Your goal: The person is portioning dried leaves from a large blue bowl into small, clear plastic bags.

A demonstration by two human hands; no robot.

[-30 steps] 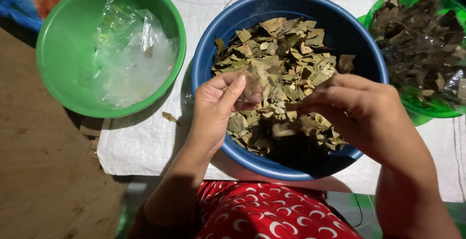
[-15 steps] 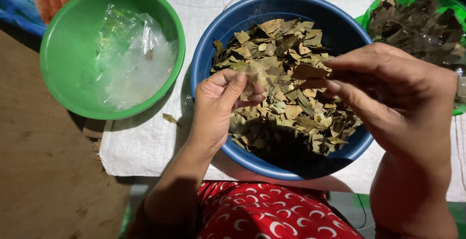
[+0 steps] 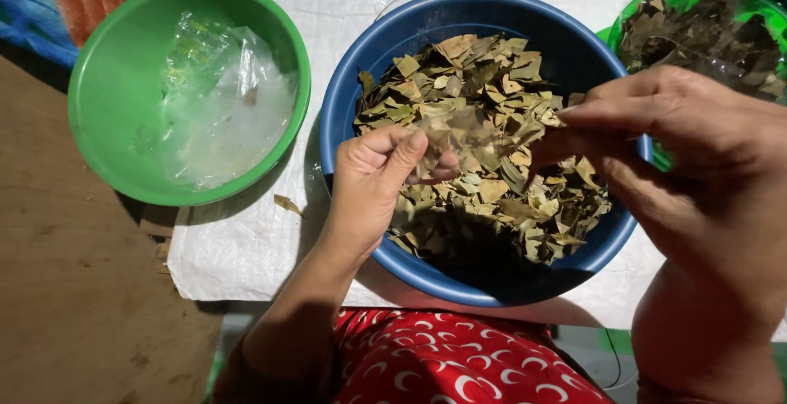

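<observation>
Your blue basin (image 3: 385, 59) sits mid-surface on the white woven sheet (image 3: 246, 240), heaped with dried leaf pieces (image 3: 484, 174). Left of the basin, a green bowl (image 3: 106, 84) holds clear plastic bags (image 3: 221, 100); right of it, a second green bowl (image 3: 697, 2) holds darker leaves. Over the basin, your right hand (image 3: 689, 141) has fingers pinched closed, though whether on a leaf I cannot tell. Your left hand (image 3: 373, 182) has fingers closed on a small clear bag (image 3: 459, 129).

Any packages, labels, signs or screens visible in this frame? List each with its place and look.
Small clear plastic bag: held between both hands over the blue bowl, see-through, partly filled with dried leaf pieces.
Heap of clear plastic bags: inside the green plastic bowl at left, crumpled, glossy, unfilled.
No labels, signs or screens.
</observation>
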